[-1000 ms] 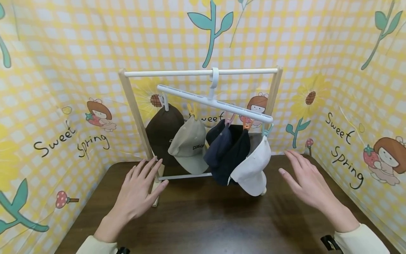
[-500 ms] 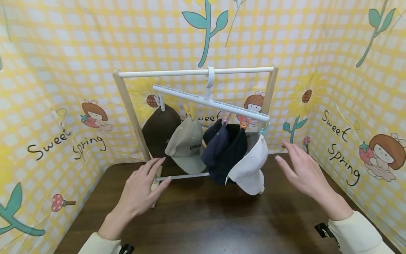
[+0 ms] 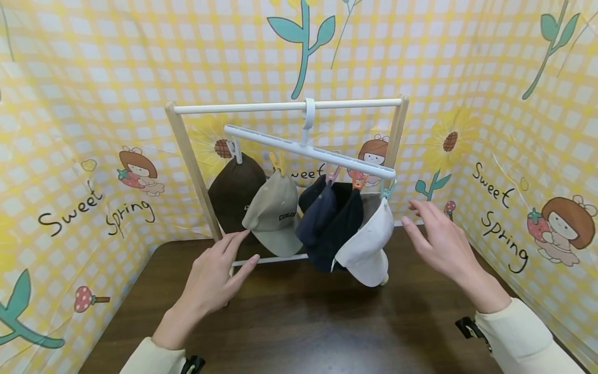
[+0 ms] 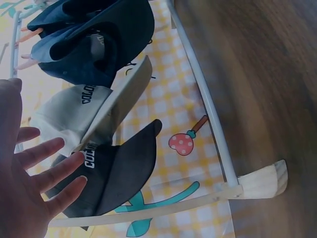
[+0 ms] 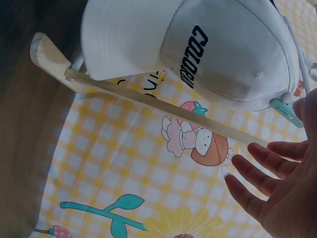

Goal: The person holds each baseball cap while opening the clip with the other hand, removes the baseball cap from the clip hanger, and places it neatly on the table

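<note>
A wooden rack [image 3: 189,156] with a white top rail stands on the dark table [image 3: 303,327]. From the rail hangs a white clip hanger [image 3: 308,148] holding several caps: brown [image 3: 233,195], beige [image 3: 275,208], two navy [image 3: 327,218] and white [image 3: 369,244]. My left hand [image 3: 233,254] reaches with straight fingers to just below the brown cap [image 4: 119,168] and holds nothing. Fingers spread, my right hand [image 3: 420,223] hovers beside the white cap [image 5: 198,54], near its teal clip [image 5: 287,109], without touching it.
Yellow checked walls with cartoon prints [image 3: 514,156] close in the table on three sides. The rack's lower white rail [image 4: 208,109] and wooden foot [image 4: 262,181] rest on the table. Bare tabletop lies in front of the rack.
Both hands have moved forward and up toward the rack: the left toward the brown cap, the right toward the white cap's clip. The caps hang as before.
</note>
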Tool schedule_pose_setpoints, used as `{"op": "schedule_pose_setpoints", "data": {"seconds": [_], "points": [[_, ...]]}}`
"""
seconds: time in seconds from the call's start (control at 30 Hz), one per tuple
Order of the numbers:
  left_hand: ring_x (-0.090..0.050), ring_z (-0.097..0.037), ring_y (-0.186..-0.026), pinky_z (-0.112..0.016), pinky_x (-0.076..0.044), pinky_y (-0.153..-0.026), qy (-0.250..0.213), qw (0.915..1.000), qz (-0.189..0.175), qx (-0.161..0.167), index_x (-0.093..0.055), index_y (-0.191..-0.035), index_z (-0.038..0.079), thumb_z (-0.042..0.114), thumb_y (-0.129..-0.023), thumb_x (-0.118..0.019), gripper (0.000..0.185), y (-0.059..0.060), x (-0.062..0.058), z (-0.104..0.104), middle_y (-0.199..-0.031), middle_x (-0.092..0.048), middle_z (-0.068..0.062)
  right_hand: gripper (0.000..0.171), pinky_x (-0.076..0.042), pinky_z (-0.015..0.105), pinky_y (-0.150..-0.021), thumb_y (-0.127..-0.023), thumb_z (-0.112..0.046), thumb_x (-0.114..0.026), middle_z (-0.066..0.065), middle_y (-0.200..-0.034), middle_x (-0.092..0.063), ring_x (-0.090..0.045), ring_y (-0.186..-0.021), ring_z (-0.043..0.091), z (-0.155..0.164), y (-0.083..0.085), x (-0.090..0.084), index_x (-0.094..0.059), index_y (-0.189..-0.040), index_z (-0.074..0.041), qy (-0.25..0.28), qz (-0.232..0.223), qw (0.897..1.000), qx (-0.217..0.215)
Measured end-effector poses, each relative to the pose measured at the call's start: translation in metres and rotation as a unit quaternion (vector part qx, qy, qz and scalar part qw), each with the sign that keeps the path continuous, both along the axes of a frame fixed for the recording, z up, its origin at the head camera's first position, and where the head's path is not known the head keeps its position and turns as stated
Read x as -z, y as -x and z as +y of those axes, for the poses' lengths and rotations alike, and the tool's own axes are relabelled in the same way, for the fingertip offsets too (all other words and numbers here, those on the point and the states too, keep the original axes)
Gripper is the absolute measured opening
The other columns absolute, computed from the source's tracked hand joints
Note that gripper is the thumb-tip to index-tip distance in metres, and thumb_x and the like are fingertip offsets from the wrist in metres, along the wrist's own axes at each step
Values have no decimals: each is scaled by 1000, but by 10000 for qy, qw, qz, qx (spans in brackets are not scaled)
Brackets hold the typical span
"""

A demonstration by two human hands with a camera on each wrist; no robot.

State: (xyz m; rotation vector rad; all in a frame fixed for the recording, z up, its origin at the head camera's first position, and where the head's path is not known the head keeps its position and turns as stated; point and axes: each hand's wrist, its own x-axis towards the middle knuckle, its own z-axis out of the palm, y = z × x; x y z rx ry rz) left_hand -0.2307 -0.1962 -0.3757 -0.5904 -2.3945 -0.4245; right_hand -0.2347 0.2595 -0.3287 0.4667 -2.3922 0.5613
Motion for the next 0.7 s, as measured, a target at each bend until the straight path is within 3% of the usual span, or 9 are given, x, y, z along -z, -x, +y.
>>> {"op": "schedule_pose_setpoints", "data": {"seconds": [0.2,0.47,0.7], "points": [[-68,-31,-108,-51,-54,-84,-26,9999,51,119,-57,-143,14,49,-100,-62,56,-1,-5,4,-136,-62,-3,44,-50,61,-73,-108,-33,-51,15,-126,-63,-65,-104,38,-5,2,-6,-54,-142,-5,90,-13,9999,47],[-69,-31,-105,-51,-56,-82,-48,9995,82,317,-56,-144,17,48,-100,-62,54,-1,-12,13,-136,-61,-2,41,-50,60,-75,-109,-35,-48,13,-121,-66,-67,-104,37,-10,4,-17,-59,-136,-6,314,-73,9995,71],[-70,-31,-94,-49,-56,-75,-42,9992,141,383,-60,-138,15,46,-100,-63,49,0,-14,21,-131,-63,-2,43,-51,57,-74,-108,-37,-49,12,-114,-68,-67,-98,34,-15,7,-26,-61,-134,-5,335,13,9993,163]]}}
